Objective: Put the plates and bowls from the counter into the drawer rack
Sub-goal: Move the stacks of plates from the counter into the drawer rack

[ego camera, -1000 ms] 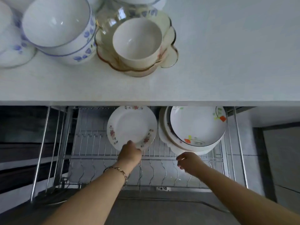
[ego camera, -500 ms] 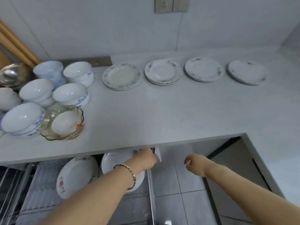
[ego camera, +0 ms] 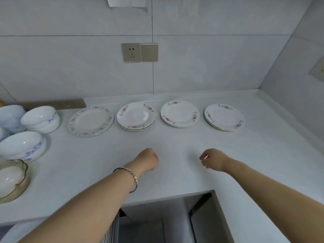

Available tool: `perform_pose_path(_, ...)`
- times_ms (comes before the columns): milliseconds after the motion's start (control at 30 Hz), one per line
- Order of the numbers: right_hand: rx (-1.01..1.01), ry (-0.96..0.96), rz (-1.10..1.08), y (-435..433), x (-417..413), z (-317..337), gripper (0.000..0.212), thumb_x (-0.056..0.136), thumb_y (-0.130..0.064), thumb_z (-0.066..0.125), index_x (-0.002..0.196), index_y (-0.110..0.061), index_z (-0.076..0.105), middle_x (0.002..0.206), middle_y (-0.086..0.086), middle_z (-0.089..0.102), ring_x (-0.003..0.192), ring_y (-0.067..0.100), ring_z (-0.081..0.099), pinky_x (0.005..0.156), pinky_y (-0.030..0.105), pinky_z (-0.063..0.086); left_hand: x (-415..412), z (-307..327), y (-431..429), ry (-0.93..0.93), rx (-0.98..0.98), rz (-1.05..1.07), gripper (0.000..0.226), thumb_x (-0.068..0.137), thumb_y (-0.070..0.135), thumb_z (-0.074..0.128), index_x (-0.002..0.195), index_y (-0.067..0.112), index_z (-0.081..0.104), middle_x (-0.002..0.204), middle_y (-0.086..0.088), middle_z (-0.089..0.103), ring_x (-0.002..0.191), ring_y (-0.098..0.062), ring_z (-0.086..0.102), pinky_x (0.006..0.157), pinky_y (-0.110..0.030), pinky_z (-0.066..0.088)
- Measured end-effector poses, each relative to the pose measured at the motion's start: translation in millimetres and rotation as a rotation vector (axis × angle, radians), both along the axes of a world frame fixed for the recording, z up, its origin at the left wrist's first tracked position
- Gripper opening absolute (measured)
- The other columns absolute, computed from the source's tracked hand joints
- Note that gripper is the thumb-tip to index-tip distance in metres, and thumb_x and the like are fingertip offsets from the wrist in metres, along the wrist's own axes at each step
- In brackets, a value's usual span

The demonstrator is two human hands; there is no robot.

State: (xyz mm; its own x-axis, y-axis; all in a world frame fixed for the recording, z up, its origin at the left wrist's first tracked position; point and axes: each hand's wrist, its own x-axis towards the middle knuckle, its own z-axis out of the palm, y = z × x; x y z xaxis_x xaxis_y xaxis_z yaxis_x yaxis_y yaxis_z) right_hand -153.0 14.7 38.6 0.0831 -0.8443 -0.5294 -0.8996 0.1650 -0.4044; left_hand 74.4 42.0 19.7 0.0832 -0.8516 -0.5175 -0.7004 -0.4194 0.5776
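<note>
Left hand: your left hand (ego camera: 149,159) hangs over the table (ego camera: 175,142), curled into a loose fist, gripping nothing; a bracelet (ego camera: 130,178) sits on that wrist
Right hand: your right hand (ego camera: 212,159) hovers beside it, fingers half curled, empty
Plates: four low stacks of plates (ego camera: 179,113) stand in a row near the wall, well apart from both hands
Bowls: bowls (ego camera: 41,118) crowd the table's left end, with a glass bowl (ego camera: 12,179) nearest you
Drawer rack: only a sliver of wire rack (ego camera: 112,228) shows below the table edge
</note>
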Motion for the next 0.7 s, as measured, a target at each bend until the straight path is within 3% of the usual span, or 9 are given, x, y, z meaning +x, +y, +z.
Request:
perform_pose_path(133,0.013,-0.032,-0.067,-63.9,-10.4,-18.0,0.030,0.090,-0.013,0.052,0.118,-0.007,0.061,0.120,0.014,0.062,0.093,0.018,0.051,0.096,0.031,0.045,-13.2,-9.3,-69.6,0.010,-0.029,0.060,0.015,0.087,0.007,0.043,0.091,0.013,0.056,0.115,-0.019,0.065,0.106,-0.032,0.065,0.080,-0.035,0.051)
perform_pose_path(233,0.031,-0.055,-0.159,-114.9,-11.9,-33.5,0.033,0.088,-0.013,0.050,0.119,-0.009,0.059,0.117,0.011,0.061,0.104,0.024,0.059,0.095,0.032,0.046,-14.2,-15.9,-134.0,-0.026,-0.038,0.045,0.034,0.091,0.013,0.043,0.125,0.009,0.049,0.127,-0.013,0.057,0.116,-0.029,0.057,0.094,-0.033,0.047)
perform_pose_path(333,0.077,-0.062,-0.258,-168.4,-9.9,-49.3,0.036,0.089,-0.015,0.049,0.124,-0.012,0.056,0.123,0.012,0.059,0.110,0.027,0.060,0.090,0.030,0.047,-12.8,-18.8,-200.5,-0.068,-0.058,0.004,0.039,0.094,0.014,0.042,0.132,0.005,0.043,0.123,-0.013,0.053,0.114,-0.028,0.053,0.095,-0.032,0.044)
perform_pose_path(500,0.119,-0.067,-0.422,-250.7,-1.0,-80.9,0.051,0.093,-0.024,0.049,0.139,-0.003,0.040,0.132,0.017,0.054,0.119,0.031,0.054,0.096,0.032,0.043,-13.6,-41.8,-308.4,-0.047,-0.040,0.036,0.044,0.091,0.013,0.051,0.133,0.002,0.041,0.134,-0.015,0.052,0.121,-0.031,0.053,0.085,-0.028,0.043)
perform_pose_path(600,0.130,-0.130,-0.602,-290.4,4.8,-104.7,0.055,0.091,-0.035,0.053,0.128,0.005,0.047,0.102,0.021,0.063,0.091,0.032,0.060,0.072,0.033,0.045,-14.2,-68.3,-363.6,-0.097,0.035,0.033,0.049,0.090,0.015,0.052,0.135,-0.001,0.039,0.136,-0.018,0.050,0.121,-0.034,0.053,0.089,-0.033,0.046)
perform_pose_path(700,0.144,-0.274,-0.773,-317.4,11.4,-128.0,0.042,0.090,-0.032,0.055,0.112,0.005,0.052,0.088,0.016,0.066,0.086,0.032,0.064,0.080,0.042,0.056,-14.6,-92.1,-399.9,-0.184,0.112,0.028,0.052,0.091,0.020,0.049,0.137,-0.002,0.037,0.139,-0.019,0.046,0.124,-0.035,0.050,0.098,-0.038,0.044)
